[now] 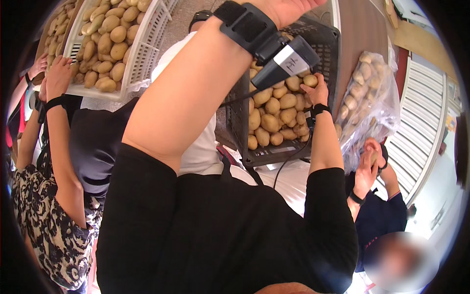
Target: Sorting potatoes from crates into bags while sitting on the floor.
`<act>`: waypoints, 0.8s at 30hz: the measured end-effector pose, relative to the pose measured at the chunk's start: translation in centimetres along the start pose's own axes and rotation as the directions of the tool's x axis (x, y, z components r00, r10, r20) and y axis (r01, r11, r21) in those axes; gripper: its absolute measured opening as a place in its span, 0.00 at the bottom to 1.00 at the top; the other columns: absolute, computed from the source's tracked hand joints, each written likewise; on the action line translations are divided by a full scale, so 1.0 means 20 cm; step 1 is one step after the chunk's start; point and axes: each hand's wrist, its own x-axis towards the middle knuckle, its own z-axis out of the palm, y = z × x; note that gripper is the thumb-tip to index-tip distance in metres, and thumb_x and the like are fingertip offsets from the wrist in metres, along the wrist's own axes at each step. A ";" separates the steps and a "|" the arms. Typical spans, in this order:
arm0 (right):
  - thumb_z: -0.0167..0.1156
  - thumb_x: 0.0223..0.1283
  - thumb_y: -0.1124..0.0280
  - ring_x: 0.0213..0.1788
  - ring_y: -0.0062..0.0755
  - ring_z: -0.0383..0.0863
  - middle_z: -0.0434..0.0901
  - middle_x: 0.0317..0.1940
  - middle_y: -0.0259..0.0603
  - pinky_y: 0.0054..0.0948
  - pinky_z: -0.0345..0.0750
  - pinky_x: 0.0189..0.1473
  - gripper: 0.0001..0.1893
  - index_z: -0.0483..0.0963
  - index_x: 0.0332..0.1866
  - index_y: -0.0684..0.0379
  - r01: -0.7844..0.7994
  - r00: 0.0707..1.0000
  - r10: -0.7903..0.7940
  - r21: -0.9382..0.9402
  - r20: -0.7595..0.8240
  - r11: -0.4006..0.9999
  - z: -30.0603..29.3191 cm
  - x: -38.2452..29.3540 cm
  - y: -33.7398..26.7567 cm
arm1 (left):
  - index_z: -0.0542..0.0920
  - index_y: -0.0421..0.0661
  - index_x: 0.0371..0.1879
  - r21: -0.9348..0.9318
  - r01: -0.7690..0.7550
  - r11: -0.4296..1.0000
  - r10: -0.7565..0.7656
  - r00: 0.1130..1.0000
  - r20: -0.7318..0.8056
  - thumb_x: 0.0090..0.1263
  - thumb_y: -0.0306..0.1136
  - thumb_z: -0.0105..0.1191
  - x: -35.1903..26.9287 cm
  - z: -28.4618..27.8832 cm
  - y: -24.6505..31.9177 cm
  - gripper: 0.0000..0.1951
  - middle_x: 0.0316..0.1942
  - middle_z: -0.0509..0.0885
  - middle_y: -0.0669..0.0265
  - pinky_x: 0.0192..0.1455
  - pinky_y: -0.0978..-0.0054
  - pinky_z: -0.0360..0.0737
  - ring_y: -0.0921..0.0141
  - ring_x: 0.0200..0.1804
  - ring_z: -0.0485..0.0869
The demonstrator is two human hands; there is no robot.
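Observation:
A black plastic crate (332, 40) full of potatoes (271, 106) is before me. Inside its right side, the thumb and fingers of my right hand (318, 91) are around a potato (310, 81). A black strap with a small device (310, 118) circles that wrist. My left arm reaches up across the view, close to the camera. Of my left hand (290, 9), only the wrist side and part of the palm show; the fingers are cut off by the top edge. A black wrist unit (282, 64) with a white label bearing writing hides part of the crate.
To the left, a white plastic crate (141, 55) holds more potatoes; a co-worker's hand (58, 75) rests at its corner. A clear plastic bag (371, 106) of potatoes lies right of my crate, near another person's hands (369, 165). A black cable (284, 161) hangs from my right wrist.

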 end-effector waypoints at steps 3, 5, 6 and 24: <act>0.70 0.34 0.66 0.43 0.50 0.73 0.73 0.38 0.50 0.37 0.72 0.46 0.29 0.66 0.47 0.54 0.040 0.999 -0.038 0.034 -0.033 0.999 -0.14 -0.10 -0.03 | 0.59 0.33 0.44 -0.004 0.013 1.000 -0.013 1.000 -0.002 0.70 0.34 0.38 0.02 -0.01 -0.02 0.14 0.35 0.68 0.57 0.41 0.71 0.75 0.67 0.36 0.72; 0.70 0.33 0.65 0.43 0.50 0.73 0.72 0.38 0.51 0.36 0.71 0.45 0.29 0.66 0.47 0.54 0.144 0.981 -0.145 0.021 0.129 0.989 -0.25 -0.24 -0.04 | 0.60 0.33 0.43 -0.002 0.019 1.000 -0.019 1.000 0.001 0.70 0.34 0.38 0.03 -0.01 -0.03 0.14 0.35 0.68 0.57 0.41 0.71 0.75 0.67 0.36 0.72; 0.69 0.34 0.64 0.43 0.50 0.73 0.72 0.38 0.51 0.36 0.71 0.45 0.30 0.66 0.47 0.54 0.193 0.970 -0.183 -0.050 0.161 0.980 -0.28 -0.33 -0.05 | 0.60 0.33 0.43 0.002 0.022 1.000 -0.022 1.000 0.004 0.70 0.34 0.38 0.03 -0.01 -0.04 0.14 0.35 0.68 0.57 0.41 0.71 0.75 0.67 0.36 0.72; 0.61 0.43 0.66 0.35 0.47 0.77 0.77 0.30 0.52 0.35 0.74 0.39 0.21 0.71 0.45 0.62 0.175 0.968 -0.195 0.131 0.161 0.976 -0.09 -0.28 -0.26 | 0.61 0.33 0.41 0.001 0.024 1.000 -0.024 1.000 0.006 0.70 0.35 0.37 0.00 0.00 -0.06 0.14 0.34 0.69 0.57 0.40 0.71 0.75 0.67 0.36 0.73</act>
